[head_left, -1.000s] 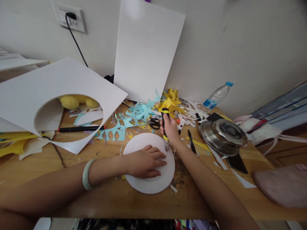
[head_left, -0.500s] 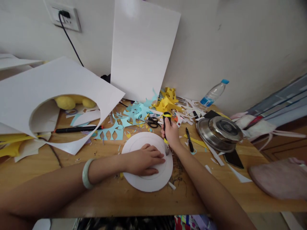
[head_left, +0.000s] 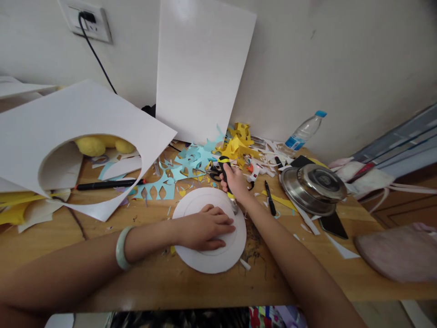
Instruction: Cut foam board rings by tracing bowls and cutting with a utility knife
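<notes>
My left hand (head_left: 208, 228) lies flat on a round white foam-like disc (head_left: 191, 259), fingers stretched toward the right. A thin circle is marked on the disc, inside its edge. In my right hand (head_left: 235, 182) is a cutter (head_left: 224, 166) with a black-and-yellow handle. Its rounded metal end meets the disc near the upper right edge, on or close to the marked circle. Whether the blade has gone into the material cannot be made out. A pale green bangle (head_left: 121, 248) sits on my left wrist.
Blue paper scraps (head_left: 164, 187), yellow scraps (head_left: 237, 148), scissors (head_left: 214, 173) and a glue gun (head_left: 255, 169) lie beyond the disc. To the right are a pen (head_left: 269, 198), a metal bowl (head_left: 312, 187), a phone (head_left: 333, 226) and a bottle (head_left: 303, 132). A cut-out white board (head_left: 85, 105) leans at left.
The cutter's handle has tilted to the left, and its metal end has shifted slightly up and left along the disc. My left hand stays in place.
</notes>
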### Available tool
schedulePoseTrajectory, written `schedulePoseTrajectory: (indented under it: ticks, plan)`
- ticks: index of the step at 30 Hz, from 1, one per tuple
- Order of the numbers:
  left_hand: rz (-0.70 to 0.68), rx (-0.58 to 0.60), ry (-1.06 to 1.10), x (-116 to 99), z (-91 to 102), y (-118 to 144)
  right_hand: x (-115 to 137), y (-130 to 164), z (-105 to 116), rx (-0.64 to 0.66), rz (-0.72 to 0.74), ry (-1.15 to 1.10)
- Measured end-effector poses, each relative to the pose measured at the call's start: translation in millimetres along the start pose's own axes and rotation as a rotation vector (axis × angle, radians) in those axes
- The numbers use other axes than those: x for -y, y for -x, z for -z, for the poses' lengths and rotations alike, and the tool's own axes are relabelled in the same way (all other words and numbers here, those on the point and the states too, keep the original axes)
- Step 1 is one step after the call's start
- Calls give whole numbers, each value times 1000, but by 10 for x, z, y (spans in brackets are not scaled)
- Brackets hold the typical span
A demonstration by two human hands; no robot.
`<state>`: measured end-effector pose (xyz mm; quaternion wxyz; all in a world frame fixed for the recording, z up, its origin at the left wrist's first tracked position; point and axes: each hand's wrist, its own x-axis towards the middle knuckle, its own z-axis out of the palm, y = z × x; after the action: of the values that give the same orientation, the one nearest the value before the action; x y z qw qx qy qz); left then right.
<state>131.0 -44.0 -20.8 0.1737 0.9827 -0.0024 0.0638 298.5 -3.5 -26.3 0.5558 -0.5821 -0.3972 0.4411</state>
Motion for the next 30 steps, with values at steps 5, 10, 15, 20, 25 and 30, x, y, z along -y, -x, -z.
schedulePoseTrajectory:
  ticks: [5, 10, 15, 20, 25, 30]
  plan:
    - [-2, 7, 8, 1, 14, -5, -2, -22, -22, 81, 7, -16]
    - [6, 13, 16, 0, 23, -16, 24, -20, -52, 142, -19, -18]
    - [0, 10, 13, 4, 5, -11, 64, -41, -93, 148, -6, 23]
    - [3, 11, 3, 4, 2, -11, 106, -107, -196, 218, 87, 64]
    - [4, 19, 5, -1, 24, -13, 124, -112, -246, 326, 63, 26]
    - [-4, 4, 13, 1, 18, -11, 149, -82, -266, 443, 58, 8]
